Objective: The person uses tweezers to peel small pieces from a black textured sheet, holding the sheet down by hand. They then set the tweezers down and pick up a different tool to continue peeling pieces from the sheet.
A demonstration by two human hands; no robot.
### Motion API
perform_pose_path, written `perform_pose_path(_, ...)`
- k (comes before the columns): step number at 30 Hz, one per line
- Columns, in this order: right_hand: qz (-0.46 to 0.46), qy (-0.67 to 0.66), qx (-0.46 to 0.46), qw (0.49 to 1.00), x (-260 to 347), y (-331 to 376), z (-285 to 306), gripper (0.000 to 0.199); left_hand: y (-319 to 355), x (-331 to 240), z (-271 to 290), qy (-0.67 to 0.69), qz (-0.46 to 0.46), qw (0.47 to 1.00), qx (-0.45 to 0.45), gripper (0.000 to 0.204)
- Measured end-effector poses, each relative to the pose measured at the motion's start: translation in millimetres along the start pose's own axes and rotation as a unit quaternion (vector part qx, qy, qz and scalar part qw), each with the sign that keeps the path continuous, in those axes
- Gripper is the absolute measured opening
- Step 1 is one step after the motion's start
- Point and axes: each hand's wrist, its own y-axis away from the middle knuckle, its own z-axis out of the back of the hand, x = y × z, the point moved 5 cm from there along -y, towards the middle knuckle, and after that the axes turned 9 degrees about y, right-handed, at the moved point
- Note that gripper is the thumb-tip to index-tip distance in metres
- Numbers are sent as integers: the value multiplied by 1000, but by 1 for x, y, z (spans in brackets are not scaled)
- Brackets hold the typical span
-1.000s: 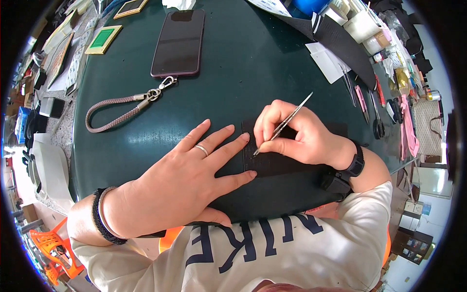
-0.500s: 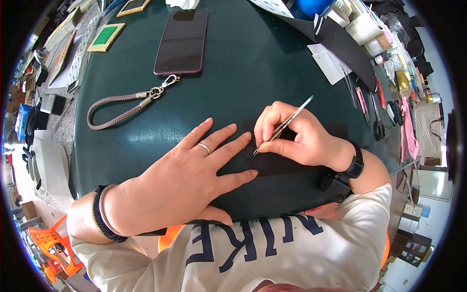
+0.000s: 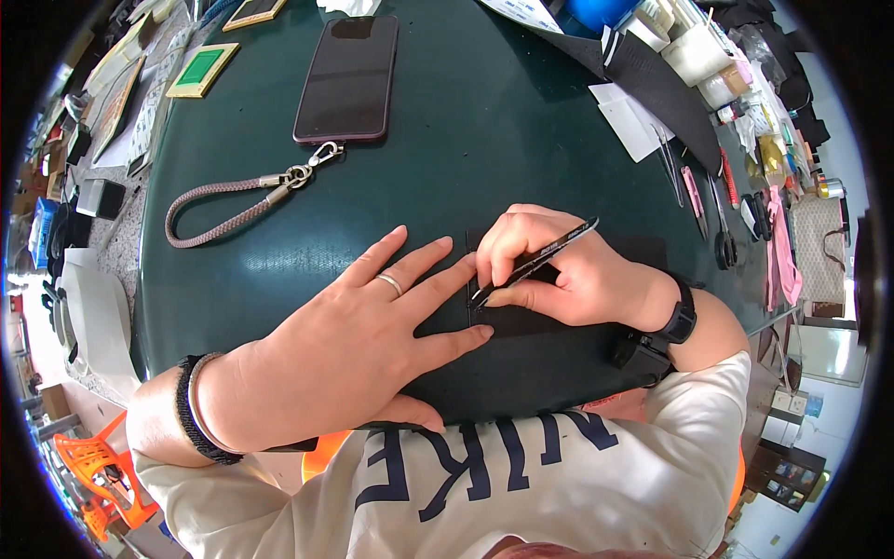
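Note:
My left hand (image 3: 345,340) lies flat with its fingers spread, a ring on one of them. Its fingertips press at the left edge of a thin black sheet (image 3: 540,321) on the dark green work mat. Pinched between the thumb and fingers of my right hand (image 3: 554,265) is a slim pair of black tweezers (image 3: 557,245) with pale markings. Their tip points down and left at the sheet's left edge, close to my left index finger. Whatever small thing may be at the tip is too dark to make out.
A phone (image 3: 348,84) with a braided wrist strap (image 3: 223,222) lies beyond my left hand. To the right are other tweezers (image 3: 669,166), a pink cutter (image 3: 694,194) and scissors (image 3: 724,244). A black strip (image 3: 666,93) and a white card (image 3: 629,121) lie at the far right.
My right hand has turned, and the tweezers' back end has swung down toward me. Their tip has shifted slightly left and nearer me. My left hand stays in place.

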Motion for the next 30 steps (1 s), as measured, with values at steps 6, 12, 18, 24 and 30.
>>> perform_pose_path(6, -104, -147, 7, 984, -6, 6, 0, 26, 0, 0, 0, 1, 1, 1000, -1, 80)
perform_pose_path(12, -40, -53, -10, 998, -3, 3, 0, 26, 0, -1, 1, 1, -2, 1000, 0, 80)
perform_pose_path(18, 15, 43, 1, 999, 4, 0, 1, 25, 0, 0, 0, 3, 1, 1000, 2, 80)
perform_pose_path(24, -84, -106, -3, 991, -5, 6, 3, 25, 1, 0, 1, 2, 1, 1000, 2, 80)
perform_pose_path(30, 13, 4, -3, 1000, 2, 2, 0, 25, 1, -1, 1, -1, 1, 1000, 6, 79)
